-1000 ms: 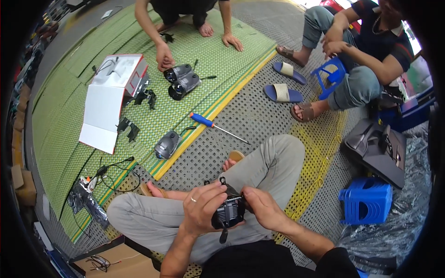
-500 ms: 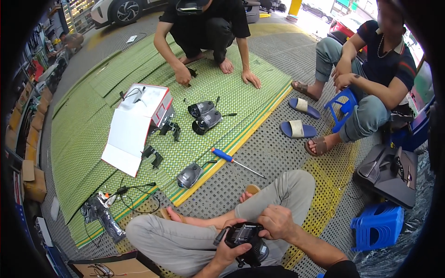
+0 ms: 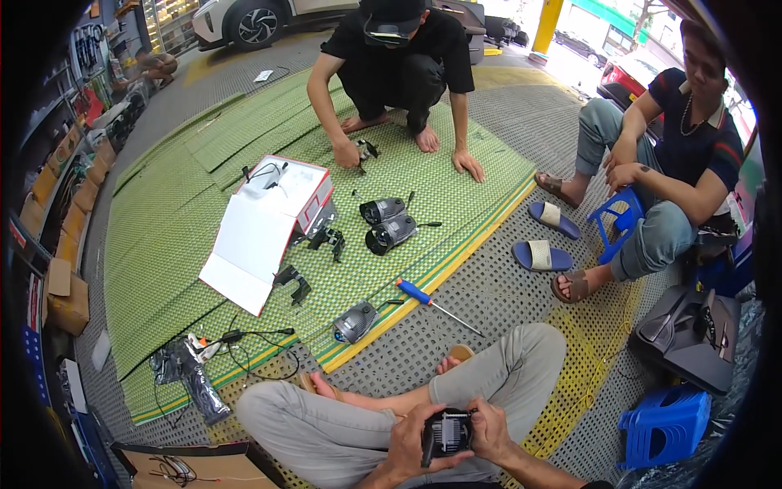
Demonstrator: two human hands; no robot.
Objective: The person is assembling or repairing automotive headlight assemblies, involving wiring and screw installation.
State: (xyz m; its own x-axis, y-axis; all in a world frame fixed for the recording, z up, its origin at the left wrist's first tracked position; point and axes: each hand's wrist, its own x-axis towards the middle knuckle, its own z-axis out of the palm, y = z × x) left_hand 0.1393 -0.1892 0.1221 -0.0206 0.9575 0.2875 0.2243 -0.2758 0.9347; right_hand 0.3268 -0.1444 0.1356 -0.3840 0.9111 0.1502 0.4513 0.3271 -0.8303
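Over my lap I hold a black finned lamp unit, its ribbed back turned up. My left hand is wrapped round its left side, with fingers beneath it. At its right edge my right hand grips with thumb and fingers. Beyond my crossed legs, a similar lamp lies at the edge of the green mat. Two more such lamps, one of them nearer, lie side by side farther off. A blue-handled screwdriver points toward my knee.
An opened white-and-red box stands on the mat beside black brackets. Cables and a plastic bag lie left. A crouching person touches a small dark part. Another person sits right, near slippers and blue stools.
The lamp unit has turned so its fins face up, and my right hand has come down against its side. The crouching person's small part shows more. The whole view has shifted.
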